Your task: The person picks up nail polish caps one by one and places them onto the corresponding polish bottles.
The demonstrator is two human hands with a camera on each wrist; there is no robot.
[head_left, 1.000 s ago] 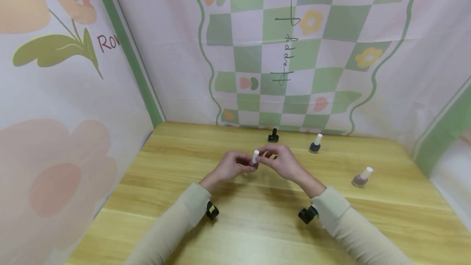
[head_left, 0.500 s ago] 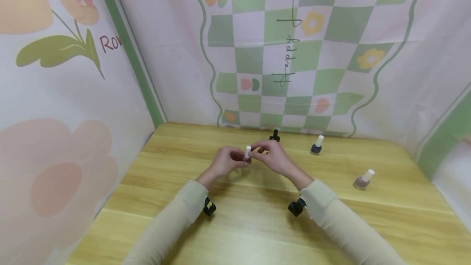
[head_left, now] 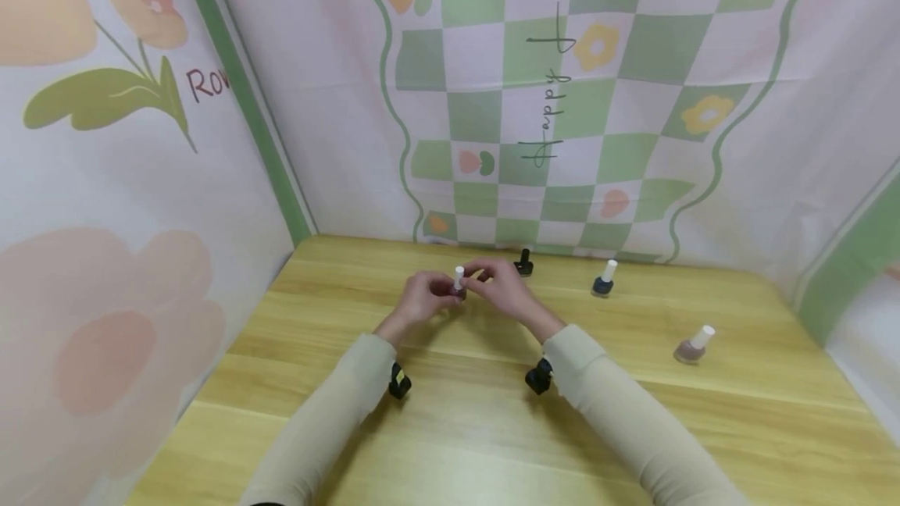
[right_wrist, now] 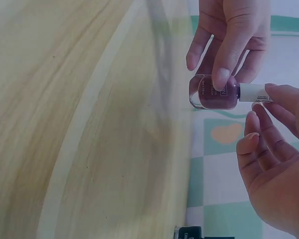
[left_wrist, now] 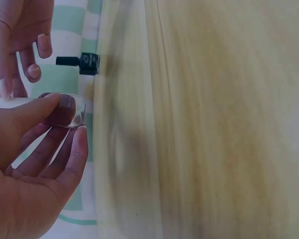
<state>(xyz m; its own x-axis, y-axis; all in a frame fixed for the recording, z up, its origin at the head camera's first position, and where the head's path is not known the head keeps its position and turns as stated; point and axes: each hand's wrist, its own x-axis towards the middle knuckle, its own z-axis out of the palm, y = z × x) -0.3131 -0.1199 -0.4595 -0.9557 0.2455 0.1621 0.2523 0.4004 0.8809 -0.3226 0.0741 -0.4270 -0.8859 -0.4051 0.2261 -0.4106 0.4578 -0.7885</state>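
Observation:
A small nail polish bottle (right_wrist: 217, 92) with mauve-brown polish and a white cap (right_wrist: 253, 92) is held above the table between both hands. My left hand (head_left: 422, 297) grips its glass body, thumb on one side and fingers on the other, as the left wrist view shows on the bottle (left_wrist: 64, 110). With thumb and forefinger, my right hand (head_left: 498, 286) pinches the white cap; its other fingers are loosely bent beneath in the right wrist view. The cap sits on the bottle's neck.
Behind the right hand stands a black-capped nail polish bottle (head_left: 523, 264). Farther right are a dark blue bottle with white cap (head_left: 603, 281) and a mauve one with white cap (head_left: 692, 347). A patterned cloth (head_left: 471, 115) hangs along the wooden table's (head_left: 464, 443) back edge.
Both hands have moved left and slightly away toward the table's back, carrying the mauve-brown bottle between them. The black-capped bottle, partly covered half a second ago, shows more now.

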